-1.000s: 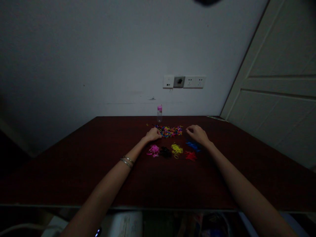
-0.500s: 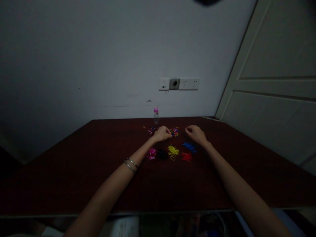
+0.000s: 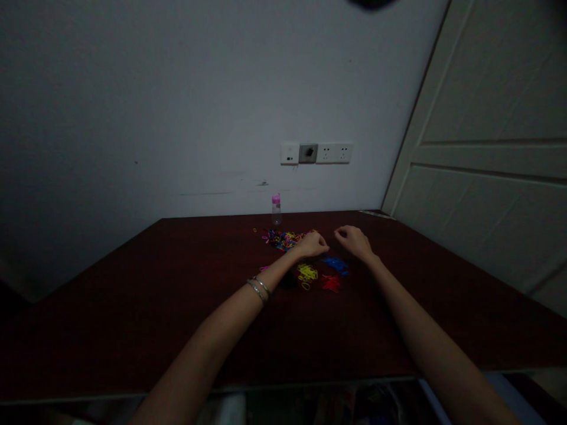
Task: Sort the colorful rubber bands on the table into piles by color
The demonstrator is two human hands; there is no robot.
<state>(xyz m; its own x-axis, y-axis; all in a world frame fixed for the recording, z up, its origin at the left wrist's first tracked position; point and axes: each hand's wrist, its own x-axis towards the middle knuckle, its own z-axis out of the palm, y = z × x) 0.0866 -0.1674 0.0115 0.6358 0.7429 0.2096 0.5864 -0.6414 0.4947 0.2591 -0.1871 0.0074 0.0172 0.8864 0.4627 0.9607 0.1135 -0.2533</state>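
Observation:
Small coloured bands lie on the dark red table. A mixed pile is at the back, partly behind my left hand. That hand is closed in a pinch just above the blue bands; anything in it is too small to make out. My right hand, its fingertips pinched together, is right of it, behind the blue bands. Nearer me are yellow bands and red bands. Pink bands show at the edge of my left forearm, which hides most of them.
A clear bottle with a pink cap stands behind the mixed pile. White wall sockets are above the table. A pale door is at the right. Various items show below the table's front edge.
My left hand has moved right from the mixed pile toward the blue bands, uncovering more of the pile. The left forearm now covers most of the pink bands. My right hand has hardly moved.

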